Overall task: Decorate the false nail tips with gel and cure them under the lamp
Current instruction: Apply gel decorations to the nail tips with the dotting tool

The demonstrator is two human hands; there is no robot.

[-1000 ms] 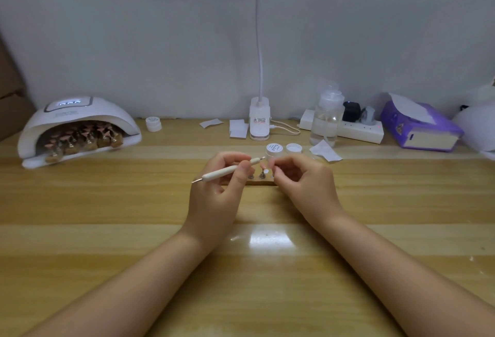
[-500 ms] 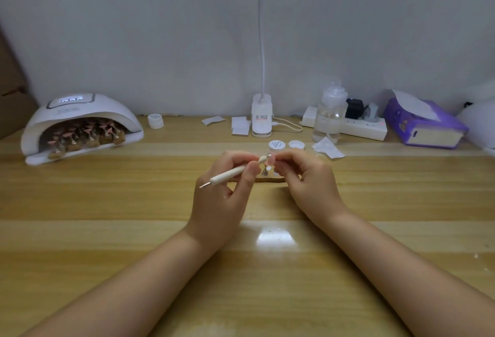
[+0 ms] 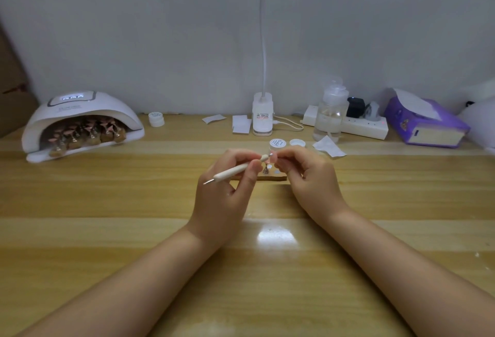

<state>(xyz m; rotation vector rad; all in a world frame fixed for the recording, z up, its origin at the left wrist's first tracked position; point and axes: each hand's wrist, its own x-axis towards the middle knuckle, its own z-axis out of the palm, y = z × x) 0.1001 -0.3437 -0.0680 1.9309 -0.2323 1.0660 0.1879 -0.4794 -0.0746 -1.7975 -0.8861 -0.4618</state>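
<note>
A: Left hand?
B: Pinching a slim white dotting tool with metal tips between thumb and curled fingers, near tip aimed toward 2 o'clock.

A: Right hand?
B: Fingertips pressed together on a small pale false nail tip, right at the tool's point.

A: Below the hands?
B: Narrow wooden nail stand on the striped wooden table; one metal clip upright on it.

A: Toward 12 o'clock?
B: Small white gel jar, loose white lid just beside.

A: At 10 o'clock?
B: White domed curing lamp, display lit, rows of pink nail tips on holders inside.
</note>
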